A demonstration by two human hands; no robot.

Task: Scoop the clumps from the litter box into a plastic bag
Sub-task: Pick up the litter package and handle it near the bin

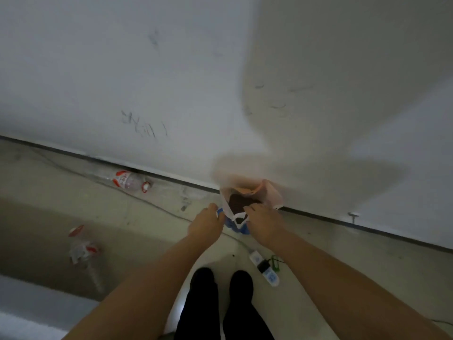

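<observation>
From the head view, a thin white and pinkish plastic bag [255,195] stands open on the pale floor [343,253] against the foot of the white wall [147,82], dark brown matter [239,202] showing inside. The left hand [207,223] holds the bag's near-left edge, where a blue part [235,225] shows, fingers curled together. The right hand [263,222] pinches the near rim. Left of the bag lie two clear plastic bottles with red labels [127,181] [82,245]. Near right lies a white power strip [264,268].

bare forearms [157,278], black trousers [220,310]
</observation>
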